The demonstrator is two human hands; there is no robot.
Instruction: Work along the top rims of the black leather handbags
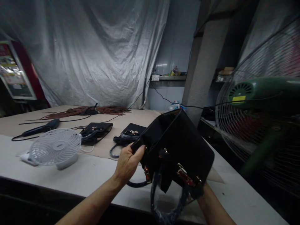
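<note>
A black handbag with gold clasps is held tilted above the near edge of the table. My left hand grips its upper left rim, fingers closed over the edge. My right hand is hidden behind the bag's lower right corner; only its forearm shows below the bag. The bag's handles, wrapped in clear plastic, hang down below it. Two more black handbags lie flat farther back on the table.
A small white desk fan stands at the left of the table. Behind it lie a dark hand tool with a cord and a bundle of brown strips. A large green pedestal fan stands close on the right.
</note>
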